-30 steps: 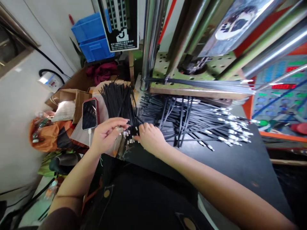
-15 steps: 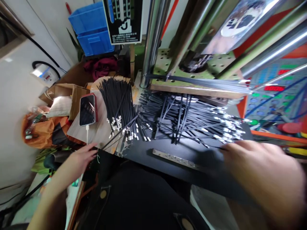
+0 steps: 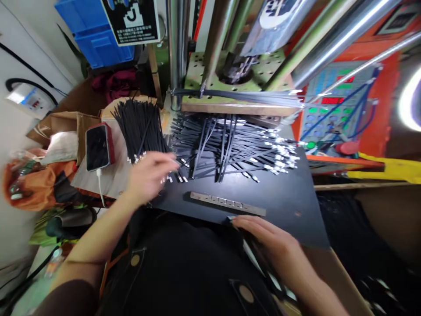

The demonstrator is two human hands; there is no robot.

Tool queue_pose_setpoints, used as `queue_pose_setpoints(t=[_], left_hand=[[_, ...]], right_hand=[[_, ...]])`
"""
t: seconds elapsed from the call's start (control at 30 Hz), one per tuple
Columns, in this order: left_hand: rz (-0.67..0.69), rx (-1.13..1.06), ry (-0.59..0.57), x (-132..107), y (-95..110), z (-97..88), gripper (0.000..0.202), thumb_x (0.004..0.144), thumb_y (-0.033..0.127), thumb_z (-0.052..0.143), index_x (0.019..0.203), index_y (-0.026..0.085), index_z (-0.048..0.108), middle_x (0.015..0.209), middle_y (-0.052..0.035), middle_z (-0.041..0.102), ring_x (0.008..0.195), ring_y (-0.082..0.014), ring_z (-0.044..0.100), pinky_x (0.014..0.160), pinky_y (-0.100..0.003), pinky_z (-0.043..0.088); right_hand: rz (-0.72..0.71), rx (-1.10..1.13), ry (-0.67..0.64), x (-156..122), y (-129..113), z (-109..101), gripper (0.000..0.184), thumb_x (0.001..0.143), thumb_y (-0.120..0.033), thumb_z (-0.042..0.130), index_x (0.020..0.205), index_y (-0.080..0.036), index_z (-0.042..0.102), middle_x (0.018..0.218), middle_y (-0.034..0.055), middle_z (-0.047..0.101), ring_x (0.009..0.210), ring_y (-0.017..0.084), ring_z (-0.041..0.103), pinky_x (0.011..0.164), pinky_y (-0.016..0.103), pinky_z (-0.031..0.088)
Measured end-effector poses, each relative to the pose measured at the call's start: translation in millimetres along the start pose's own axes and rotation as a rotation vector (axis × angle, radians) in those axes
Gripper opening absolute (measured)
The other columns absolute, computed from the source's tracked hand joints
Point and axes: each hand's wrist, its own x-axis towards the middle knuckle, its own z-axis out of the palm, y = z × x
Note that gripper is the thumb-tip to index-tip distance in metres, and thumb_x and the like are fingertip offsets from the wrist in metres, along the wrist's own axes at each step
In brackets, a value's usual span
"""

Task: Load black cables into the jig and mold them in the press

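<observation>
My left hand (image 3: 150, 176), smeared by motion, is over the connector ends of a bundle of black cables (image 3: 140, 125) at the left; whether its fingers hold anything cannot be made out. At the table's front edge, my right hand (image 3: 271, 241) is closed around a black cable (image 3: 259, 254). A small pale end pokes out by its fingertips, and the cable's length runs down under the hand. Just beyond it lies a slotted metal bar (image 3: 226, 203). A wide heap of black cables (image 3: 226, 149) with white connectors spreads behind the bar.
A press with a perforated green plate (image 3: 194, 81) and steel columns stands behind the heap; cables lie along its front. Its control panel (image 3: 329, 105) is at right. A charging phone (image 3: 98, 147), a cardboard box (image 3: 70, 120) and blue bins (image 3: 103, 46) are at left.
My left hand has moved up and right over the bundle. My right hand has come left and down to the table's front edge with the cable. The view has shifted right.
</observation>
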Motion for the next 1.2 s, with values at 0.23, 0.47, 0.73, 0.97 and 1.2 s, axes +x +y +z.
queue_pose_setpoints(t=[0.23,0.47,0.73,0.97,1.2], left_hand=[[0.199,-0.204,-0.215,2.7,20.3,103.5,0.021,0.093,0.012,0.054,0.100,0.019,0.073,0.107,-0.0029,0.077,0.109,-0.0155,0.071,0.099,-0.025,0.055],[0.215,-0.046,-0.258,6.5,27.3,112.5,0.014,0.091,0.011,0.058,0.095,0.018,0.069,0.101,-0.0042,0.076,0.099,-0.0169,0.072,0.090,-0.026,0.056],[0.341,0.294,-0.371,15.0,51.2,102.5,0.021,0.098,0.013,0.048,0.090,0.014,0.068,0.085,-0.0067,0.071,0.081,-0.0208,0.071,0.071,-0.031,0.058],[0.135,-0.179,-0.107,0.9,25.2,100.3,0.028,0.094,0.007,0.047,0.098,0.019,0.072,0.102,-0.0046,0.072,0.097,-0.0137,0.069,0.088,-0.023,0.055],[0.150,-0.078,-0.265,5.1,23.4,110.8,0.020,0.087,0.009,0.050,0.089,0.020,0.067,0.090,-0.0017,0.073,0.088,-0.0148,0.070,0.086,-0.026,0.054]], right_hand=[[0.217,0.164,0.209,38.4,-18.1,0.4,0.012,0.088,-0.033,0.067,0.092,-0.024,0.074,0.085,0.0031,0.077,0.073,0.021,0.074,0.067,0.029,0.061],[0.055,0.044,0.159,40.9,-16.4,-1.3,0.015,0.092,-0.026,0.057,0.093,-0.022,0.071,0.087,0.0053,0.076,0.078,0.022,0.073,0.069,0.031,0.061],[-0.177,-0.187,0.096,48.3,-26.2,-1.4,0.029,0.097,-0.014,0.041,0.097,-0.020,0.070,0.090,0.0078,0.074,0.083,0.022,0.070,0.073,0.033,0.059],[0.053,-0.009,0.227,33.4,-7.8,-1.3,0.013,0.094,-0.027,0.060,0.100,-0.025,0.072,0.092,0.0024,0.077,0.081,0.020,0.074,0.075,0.031,0.061],[-0.103,-0.189,0.214,28.8,-3.5,-0.9,0.023,0.093,-0.016,0.057,0.104,-0.028,0.074,0.098,0.0021,0.078,0.094,0.022,0.072,0.083,0.036,0.060]])
